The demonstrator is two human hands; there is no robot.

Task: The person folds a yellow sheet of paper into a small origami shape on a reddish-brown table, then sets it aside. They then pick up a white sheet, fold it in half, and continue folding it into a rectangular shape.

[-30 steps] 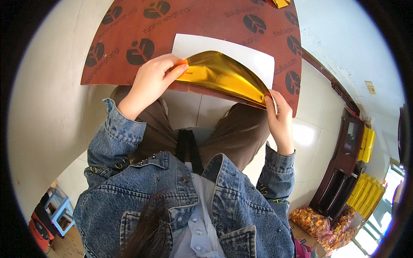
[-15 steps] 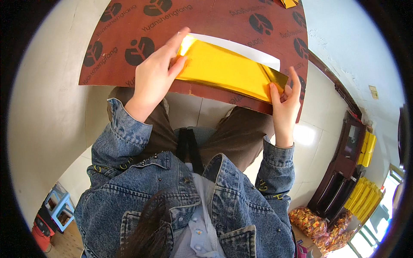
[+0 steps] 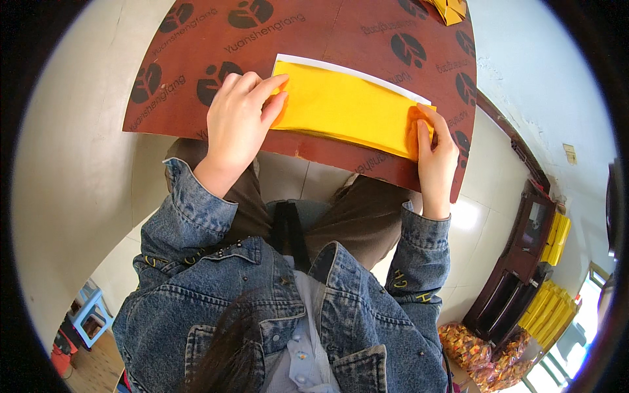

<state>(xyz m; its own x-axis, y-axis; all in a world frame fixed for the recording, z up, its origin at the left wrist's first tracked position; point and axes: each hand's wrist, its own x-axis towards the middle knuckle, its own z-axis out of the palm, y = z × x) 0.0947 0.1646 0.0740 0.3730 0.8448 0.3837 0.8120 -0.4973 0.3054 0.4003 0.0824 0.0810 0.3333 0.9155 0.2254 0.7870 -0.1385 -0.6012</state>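
A long folded sheet of shiny gold paper (image 3: 344,105) lies along the near edge of the brown table (image 3: 327,36). Its white underside shows as a thin strip along the far edge. My left hand (image 3: 241,118) has its thumb and forefinger closed at the sheet's left end. At the right end, my right hand (image 3: 438,141) pinches the paper between curled fingers and thumb, and those fingers reflect in the foil.
Another folded gold paper piece (image 3: 451,10) rests at the table's far right corner. On the floor to the right are a dark cabinet (image 3: 504,288), stacked yellow bundles (image 3: 549,313) and clear bags of small colourful pieces (image 3: 465,344). A blue stool (image 3: 92,318) stands at lower left.
The white strip along the far edge has become narrower, and the gold surface looks flatter. My left fingers have curled in, and my right fingers have bent down onto the right end.
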